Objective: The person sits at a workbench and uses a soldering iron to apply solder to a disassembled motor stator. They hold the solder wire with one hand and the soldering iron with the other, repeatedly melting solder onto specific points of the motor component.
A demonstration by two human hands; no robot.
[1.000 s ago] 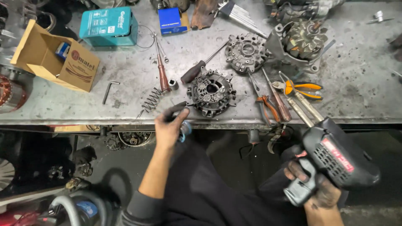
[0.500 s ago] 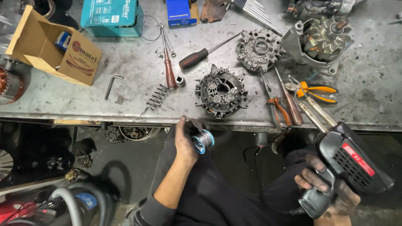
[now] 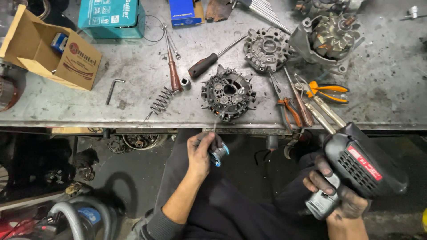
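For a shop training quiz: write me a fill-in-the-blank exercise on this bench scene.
1. The right hand grips a black ___ gun.
2. The left hand holds a small spool ___ the bench edge.
3. The pliers have ___ handles.

Missing words: soldering; below; orange

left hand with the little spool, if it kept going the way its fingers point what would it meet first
The left hand points up toward the bench edge. Going straight on, it would probably meet the round black alternator housing near that edge first. Depth is unclear, so it could meet the edge itself instead.
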